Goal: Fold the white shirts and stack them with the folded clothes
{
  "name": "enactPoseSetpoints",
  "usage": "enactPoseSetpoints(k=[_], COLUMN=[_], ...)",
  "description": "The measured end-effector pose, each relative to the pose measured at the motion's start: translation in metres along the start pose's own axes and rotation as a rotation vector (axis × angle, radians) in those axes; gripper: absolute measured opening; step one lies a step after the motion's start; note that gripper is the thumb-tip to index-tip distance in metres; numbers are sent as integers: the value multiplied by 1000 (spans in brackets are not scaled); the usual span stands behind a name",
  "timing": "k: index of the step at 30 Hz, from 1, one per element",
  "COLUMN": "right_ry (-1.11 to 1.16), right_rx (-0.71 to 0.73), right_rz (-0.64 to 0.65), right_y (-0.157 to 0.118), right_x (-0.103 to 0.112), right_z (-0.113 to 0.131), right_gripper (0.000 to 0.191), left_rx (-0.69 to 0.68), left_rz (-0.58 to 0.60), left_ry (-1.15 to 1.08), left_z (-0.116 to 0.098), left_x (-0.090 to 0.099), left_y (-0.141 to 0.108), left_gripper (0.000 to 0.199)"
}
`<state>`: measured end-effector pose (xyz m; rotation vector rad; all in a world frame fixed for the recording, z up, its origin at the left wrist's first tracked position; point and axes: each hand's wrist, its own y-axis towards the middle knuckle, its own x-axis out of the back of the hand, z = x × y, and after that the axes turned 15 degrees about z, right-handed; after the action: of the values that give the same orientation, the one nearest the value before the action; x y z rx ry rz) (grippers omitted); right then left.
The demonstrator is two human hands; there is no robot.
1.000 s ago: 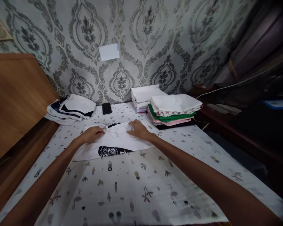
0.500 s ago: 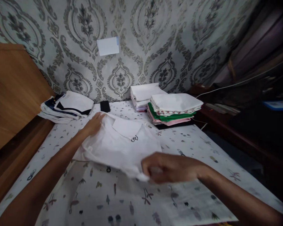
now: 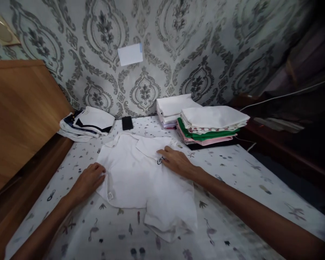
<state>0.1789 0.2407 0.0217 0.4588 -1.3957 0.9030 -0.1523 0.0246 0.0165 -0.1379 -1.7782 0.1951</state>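
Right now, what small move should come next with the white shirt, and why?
Perhaps slide the right hand down to smooth the white shirt at its near right part: it looks rumpled there, while the left hand is at the left edge.

The shirt (image 3: 130, 177) lies on the sheet (image 3: 113, 227), a clothes pile (image 3: 93, 119) behind left, two stacks (image 3: 215, 117) behind right

The white shirt (image 3: 130, 177) has been spread out, its large dark print replaced in view by a small black mark (image 3: 159, 161). Since half a second ago, the left hand (image 3: 88, 181) has been lowered along its left side and the right hand (image 3: 178, 161) moved up beside the mark.
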Motion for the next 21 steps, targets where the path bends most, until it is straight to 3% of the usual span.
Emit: enactPoseSetpoints(k=[2, 4, 6, 9, 11, 14, 18, 21], right_ry=[4, 88, 216, 484, 750, 1144, 1454, 1531], right_rx=[-31, -96, -139, -79, -21, 10, 22, -8], right_rz=[-43, -116, -199, -233, -219, -296, -420, -496], right_y=[13, 22, 30, 36, 39, 48, 74, 106], right_x=[-2, -2, -1, 2, 5, 19, 52, 70], right_z=[-3, -7, -13, -20, -23, -26, -33, -41], right_gripper=[29, 29, 27, 20, 14, 7, 8, 8], left_rx=[40, 93, 131, 171, 212, 244, 311, 324], left_rz=[85, 115, 45, -107, -123, -103, -286, -442], left_ry=[-5, -30, -59, -19, 56, 97, -216, -471], left_z=[2, 8, 16, 18, 12, 8, 29, 54], left_x=[9, 21, 31, 40, 41, 40, 45, 56], left_y=[-6, 4, 28, 78, 109, 137, 147, 151], left_gripper=[26, 25, 24, 40, 43, 27, 22, 18])
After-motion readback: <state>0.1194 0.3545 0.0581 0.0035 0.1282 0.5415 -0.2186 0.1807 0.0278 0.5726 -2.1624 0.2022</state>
